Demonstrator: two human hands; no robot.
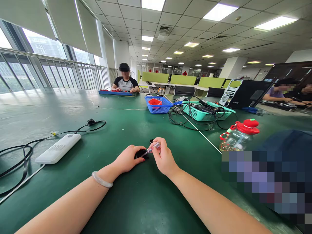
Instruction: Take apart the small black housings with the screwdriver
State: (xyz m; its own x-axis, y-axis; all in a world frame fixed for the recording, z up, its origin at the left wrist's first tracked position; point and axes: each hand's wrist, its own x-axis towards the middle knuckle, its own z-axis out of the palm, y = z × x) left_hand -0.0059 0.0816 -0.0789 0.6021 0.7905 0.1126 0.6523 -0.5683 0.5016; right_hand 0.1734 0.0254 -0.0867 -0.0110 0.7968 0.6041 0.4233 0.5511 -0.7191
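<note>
1. The left hand (128, 158) holds a small black object (139, 154) on the smooth green-topped desk (117, 130); its full shape is hidden.
2. Just beside it, the right hand (163, 156) grips a slim translucent pinkish tool (153, 148) slanting toward that object. If the object slides, the tip could skid into the left fingers.
3. Open room lies ahead; leftward it runs to the white slab-shaped device (59, 149), rightward to the clear red-lidded bottle (240, 138). Between the forearms, no edge shows.
</note>
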